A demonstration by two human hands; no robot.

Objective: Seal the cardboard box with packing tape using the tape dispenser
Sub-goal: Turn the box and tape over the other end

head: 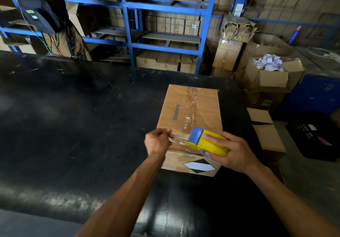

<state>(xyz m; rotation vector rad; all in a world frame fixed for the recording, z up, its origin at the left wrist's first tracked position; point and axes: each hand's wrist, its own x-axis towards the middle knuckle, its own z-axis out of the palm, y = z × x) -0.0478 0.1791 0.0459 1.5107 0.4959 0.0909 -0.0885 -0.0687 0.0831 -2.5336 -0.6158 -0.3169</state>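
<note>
Cardboard box point(185, 108) sits closed on the black table point(73, 117), right of centre, with "Glodway" printed along its top and a black-and-white diamond label on the near side. Clear packing tape point(189, 106) runs down the middle seam, wrinkled and shiny, from the far edge toward the near one. Both hands are at the box's near edge, over the end of that seam. Right hand point(237, 154) is wrapped around the yellow tape dispenser point(207, 142), fingers curled over the top of the body and thumb underneath, the blue head pointing left and resting on the box top. Left hand point(157, 141) is just beside the dispenser's head, fingers drawn together and pinching the loose end of the clear tape, which stretches in a short span between fingertips and blue head. Motion blur softens the left fingertips, so the exact grip is hard to read. Forearms reach in from the bottom edge, well apart.
</note>
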